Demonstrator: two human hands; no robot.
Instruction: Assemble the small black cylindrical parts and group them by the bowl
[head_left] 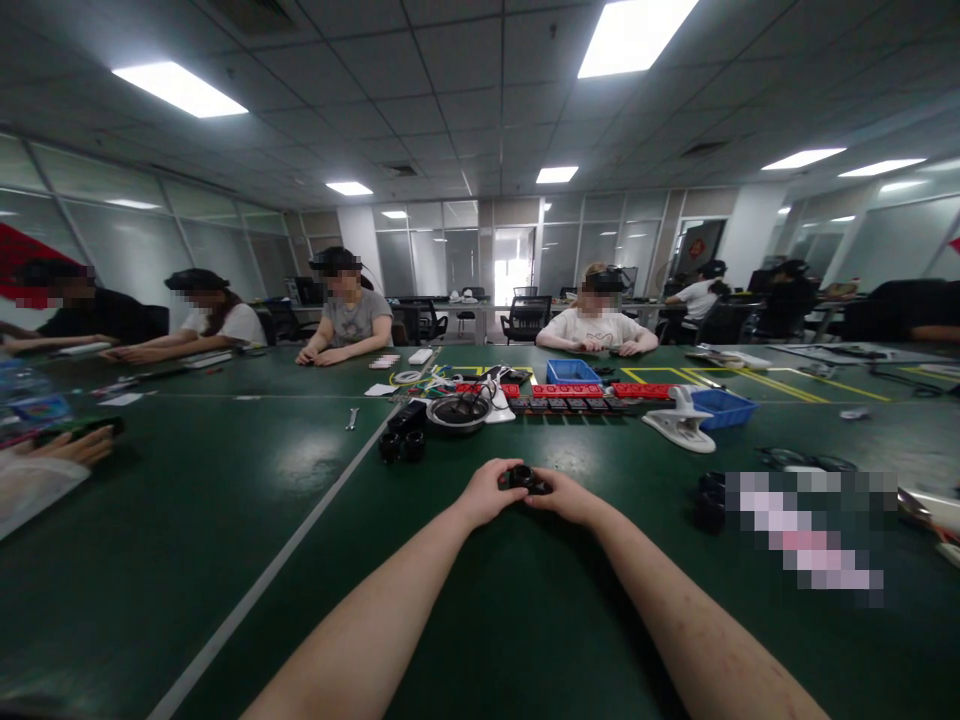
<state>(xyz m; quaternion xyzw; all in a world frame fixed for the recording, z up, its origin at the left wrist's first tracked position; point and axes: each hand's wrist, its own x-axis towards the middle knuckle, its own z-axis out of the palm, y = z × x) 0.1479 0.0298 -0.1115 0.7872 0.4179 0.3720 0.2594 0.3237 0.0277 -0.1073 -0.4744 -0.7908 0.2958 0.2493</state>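
Both hands meet over the green table in front of me, around a small black round part (pixel 523 477) with a ring-like top. My left hand (pixel 486 492) grips its left side with thumb and fingers. On the opposite side, my right hand (pixel 564 496) is closed on the same part, its thumb at the near edge. The fingers hide much of its lower portion. Similar-looking black round pieces (pixel 401 447) stand further off to the left, and another dark piece (pixel 709 502) lies to the right.
Beyond my hands are a dark round dish (pixel 459 411) with cables, red strips (pixel 566 391), a blue bin (pixel 571 372), another blue bin (pixel 721 408) and a white clip stand (pixel 681 425). A wrench (pixel 352 418) lies left. A co-worker's hand (pixel 82 450) reaches in; several people sit around.
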